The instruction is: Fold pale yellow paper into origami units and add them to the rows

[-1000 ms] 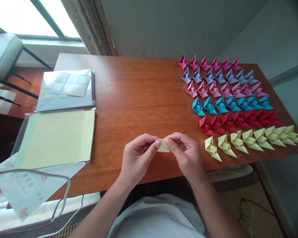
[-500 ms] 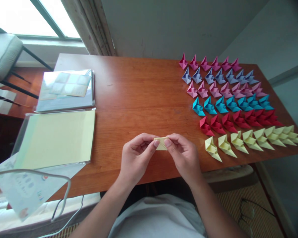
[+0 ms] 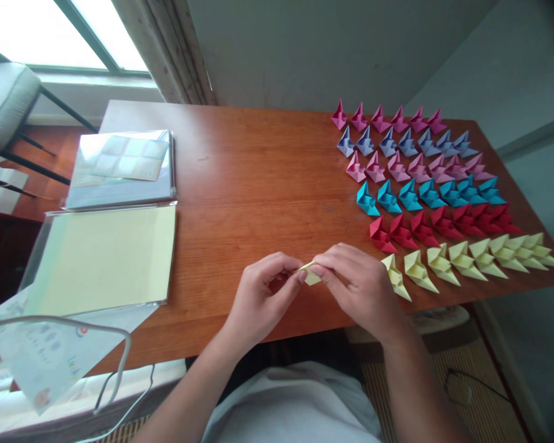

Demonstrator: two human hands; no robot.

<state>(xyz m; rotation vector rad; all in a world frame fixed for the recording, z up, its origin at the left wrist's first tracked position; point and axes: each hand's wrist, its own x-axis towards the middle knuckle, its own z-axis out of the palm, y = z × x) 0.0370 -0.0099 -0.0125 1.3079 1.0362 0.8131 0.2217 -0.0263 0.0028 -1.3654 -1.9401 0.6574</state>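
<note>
Between my two hands is a small folded piece of pale yellow paper (image 3: 312, 276), tilted up toward the right above the near edge of the table. My left hand (image 3: 268, 295) pinches its left end between thumb and fingers. At the other end, my right hand (image 3: 356, 288) grips it the same way, with the fingers lying over the top edge. My hands hide part of the folds. Just right of my right hand begins a row of yellow origami pieces (image 3: 420, 271).
Rows of folded paper in red (image 3: 425, 229), turquoise (image 3: 410, 195), pink (image 3: 397, 167), lilac (image 3: 407, 143) and magenta (image 3: 380, 119) fill the table's right side. At left lie a pack of yellow paper (image 3: 106, 258), another pack (image 3: 120, 187) and a grey cable (image 3: 74, 320).
Both hands have shifted right with the yellow paper, which has turned from level to tilted. My right hand has rolled over, its fingers now higher across the paper.
</note>
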